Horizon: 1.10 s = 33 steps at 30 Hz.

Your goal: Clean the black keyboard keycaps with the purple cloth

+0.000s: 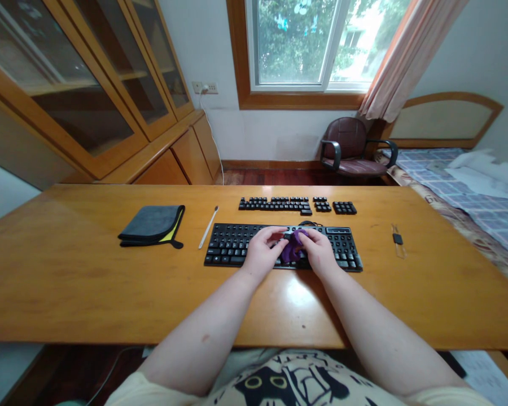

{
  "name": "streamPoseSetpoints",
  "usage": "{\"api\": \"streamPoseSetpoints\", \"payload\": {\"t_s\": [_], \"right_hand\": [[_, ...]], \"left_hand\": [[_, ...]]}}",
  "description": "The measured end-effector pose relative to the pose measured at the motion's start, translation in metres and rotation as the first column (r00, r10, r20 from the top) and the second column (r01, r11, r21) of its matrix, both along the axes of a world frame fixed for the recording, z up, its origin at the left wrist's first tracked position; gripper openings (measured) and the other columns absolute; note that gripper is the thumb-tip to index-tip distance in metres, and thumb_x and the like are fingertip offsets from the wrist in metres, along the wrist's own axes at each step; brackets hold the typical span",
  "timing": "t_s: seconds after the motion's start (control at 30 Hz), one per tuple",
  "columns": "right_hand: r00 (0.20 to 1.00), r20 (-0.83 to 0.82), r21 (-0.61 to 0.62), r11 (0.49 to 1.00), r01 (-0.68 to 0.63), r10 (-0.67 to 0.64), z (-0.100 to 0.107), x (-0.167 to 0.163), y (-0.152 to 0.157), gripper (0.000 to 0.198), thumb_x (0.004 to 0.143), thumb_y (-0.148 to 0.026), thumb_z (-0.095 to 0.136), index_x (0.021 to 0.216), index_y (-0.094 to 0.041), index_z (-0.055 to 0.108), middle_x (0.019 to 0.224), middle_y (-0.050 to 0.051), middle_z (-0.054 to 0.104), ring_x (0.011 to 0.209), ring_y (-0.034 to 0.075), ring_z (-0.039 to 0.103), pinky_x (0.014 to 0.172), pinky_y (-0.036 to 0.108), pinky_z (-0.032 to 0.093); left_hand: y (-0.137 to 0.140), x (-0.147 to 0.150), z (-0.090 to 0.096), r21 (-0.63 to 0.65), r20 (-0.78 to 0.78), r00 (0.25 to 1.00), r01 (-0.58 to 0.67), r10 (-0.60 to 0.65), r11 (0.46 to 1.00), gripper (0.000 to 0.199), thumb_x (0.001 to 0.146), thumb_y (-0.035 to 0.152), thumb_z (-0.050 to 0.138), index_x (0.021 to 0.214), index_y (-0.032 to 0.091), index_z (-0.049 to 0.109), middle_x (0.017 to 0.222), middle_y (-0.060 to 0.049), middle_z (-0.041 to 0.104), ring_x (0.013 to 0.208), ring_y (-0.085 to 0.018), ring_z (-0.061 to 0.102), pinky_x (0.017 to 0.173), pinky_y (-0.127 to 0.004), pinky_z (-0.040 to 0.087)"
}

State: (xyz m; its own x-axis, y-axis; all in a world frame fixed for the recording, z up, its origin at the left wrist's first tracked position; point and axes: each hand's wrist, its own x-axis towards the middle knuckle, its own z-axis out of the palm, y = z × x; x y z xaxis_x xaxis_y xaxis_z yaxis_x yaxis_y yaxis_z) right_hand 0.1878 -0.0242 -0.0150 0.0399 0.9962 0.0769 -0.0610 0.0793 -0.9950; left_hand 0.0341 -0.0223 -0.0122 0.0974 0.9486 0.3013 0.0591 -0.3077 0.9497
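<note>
Printed shirt fabric (288, 380) lay nearest the camera, behind the left hand (262, 248) and the right hand (320, 249). The wooden table (88, 293) extended beneath both hands and well to either side. The black keyboard (231, 239) rested directly under them. A folded gray cloth (150, 221) lay well left of the left hand; grouped black keycaps (275, 204) stood ahead of both hands. The purple cloth (292, 248) was between the hands, above the keyboard. Right hand: thumb and fingers clamped on the purple cloth. Left hand: thumb and fingers curled beside it; a firm grip could not be confirmed. Risks: a slackened right pinch could have dropped the cloth; an overlong forward reach could have scattered the keycaps. Clearance: the near table edge ran behind both hands, the far edge beyond the keycaps; open room lay right of the right hand, up to the wire tool (397, 239)
</note>
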Motion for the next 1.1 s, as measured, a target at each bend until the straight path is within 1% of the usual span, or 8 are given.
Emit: {"api": "streamPoseSetpoints", "payload": {"t_s": [0.13, 0.37, 0.5, 0.6, 0.67, 0.77, 0.9, 1.1], "right_hand": [[1.0, 0.007, 0.005, 1.0, -0.014, 0.014, 0.0, -0.001, 0.0, 0.019, 0.073, -0.037, 0.064, 0.074, -0.018, 0.067, 0.056, -0.002, 0.06, 0.05, 0.013, 0.052, 0.05, 0.025, 0.043], [0.998, 0.069, 0.033, 0.999, -0.001, -0.001, 0.005, -0.001, -0.003, 0.019, 0.073, -0.035, 0.064, 0.074, -0.017, 0.068, 0.055, -0.002, 0.06, 0.05, 0.013, 0.053, 0.051, 0.025, 0.043], [0.966, -0.01, 0.073, 0.963, 0.26, -0.26, 0.003, 0.009, 0.006, 0.024, 0.072, -0.039, 0.064, 0.076, -0.016, 0.068, 0.064, 0.001, 0.063, 0.056, 0.013, 0.055, 0.053, 0.025, 0.044], [0.871, -0.15, 0.046, 0.877, 0.479, -0.468, 0.002, 0.019, 0.016, 0.027, 0.071, -0.042, 0.063, 0.072, -0.015, 0.064, 0.06, -0.001, 0.06, 0.052, 0.012, 0.053, 0.049, 0.023, 0.042], [0.817, -0.231, 0.005, 0.839, 0.545, -0.529, 0.001, 0.023, 0.022, 0.028, 0.07, -0.043, 0.063, 0.068, -0.015, 0.061, 0.054, -0.003, 0.056, 0.046, 0.01, 0.049, 0.044, 0.022, 0.039], [0.783, -0.298, -0.035, 0.826, 0.562, -0.545, 0.0, 0.024, 0.026, 0.026, 0.07, -0.042, 0.064, 0.066, -0.016, 0.059, 0.05, -0.005, 0.053, 0.042, 0.009, 0.046, 0.041, 0.021, 0.036], [0.793, -0.294, -0.055, 0.838, 0.543, -0.533, -0.002, 0.022, 0.026, 0.025, 0.069, -0.041, 0.064, 0.067, -0.017, 0.059, 0.051, -0.005, 0.054, 0.042, 0.009, 0.046, 0.041, 0.021, 0.036], [0.823, -0.279, -0.068, 0.865, 0.497, -0.495, -0.002, 0.021, 0.024, 0.026, 0.069, -0.042, 0.063, 0.067, -0.017, 0.057, 0.05, -0.006, 0.052, 0.041, 0.009, 0.045, 0.041, 0.021, 0.036]], "left_hand": [[-0.001, -0.001, 0.003, 0.084, -0.072, 0.997, -0.028, 0.034, 0.996, 0.018, 0.074, 0.017, 0.063, 0.09, 0.02, 0.069, 0.096, -0.006, 0.061, 0.09, -0.016, 0.061, 0.082, -0.033, 0.054], [-0.001, 0.0, 0.005, 0.053, -0.073, 0.995, -0.057, 0.061, 0.997, 0.017, 0.07, 0.019, 0.068, 0.087, 0.021, 0.071, 0.091, -0.004, 0.064, 0.086, -0.016, 0.063, 0.08, -0.031, 0.054], [0.002, 0.0, 0.002, -0.024, -0.1, 0.993, -0.063, 0.061, 0.998, 0.02, 0.074, 0.019, 0.064, 0.094, 0.019, 0.069, 0.095, -0.005, 0.069, 0.087, -0.017, 0.065, 0.083, -0.032, 0.053], [0.005, -0.003, 0.001, 0.008, -0.25, 0.967, -0.043, 0.044, 0.999, 0.023, 0.077, 0.019, 0.06, 0.099, 0.02, 0.068, 0.1, -0.005, 0.069, 0.091, -0.017, 0.064, 0.086, -0.032, 0.051], [0.006, -0.005, 0.001, 0.061, -0.388, 0.921, 0.021, 0.005, 0.998, 0.025, 0.08, 0.019, 0.057, 0.102, 0.022, 0.067, 0.102, -0.004, 0.069, 0.094, -0.017, 0.063, 0.088, -0.033, 0.05], [0.006, -0.007, 0.001, 0.101, -0.551, 0.833, 0.123, -0.047, 0.987, 0.028, 0.083, 0.022, 0.053, 0.109, 0.025, 0.063, 0.107, -0.003, 0.067, 0.1, -0.018, 0.06, 0.094, -0.036, 0.045], [0.009, -0.008, -0.002, 0.141, -0.662, 0.748, 0.193, -0.052, 0.971, 0.028, 0.086, 0.025, 0.049, 0.112, 0.026, 0.061, 0.111, -0.001, 0.067, 0.103, -0.018, 0.059, 0.101, -0.04, 0.038], [0.014, -0.008, -0.006, 0.167, -0.7, 0.712, 0.238, -0.054, 0.957, 0.028, 0.088, 0.02, 0.044, 0.109, 0.023, 0.063, 0.106, -0.004, 0.068, 0.096, -0.016, 0.063, 0.101, -0.043, 0.037]]}}
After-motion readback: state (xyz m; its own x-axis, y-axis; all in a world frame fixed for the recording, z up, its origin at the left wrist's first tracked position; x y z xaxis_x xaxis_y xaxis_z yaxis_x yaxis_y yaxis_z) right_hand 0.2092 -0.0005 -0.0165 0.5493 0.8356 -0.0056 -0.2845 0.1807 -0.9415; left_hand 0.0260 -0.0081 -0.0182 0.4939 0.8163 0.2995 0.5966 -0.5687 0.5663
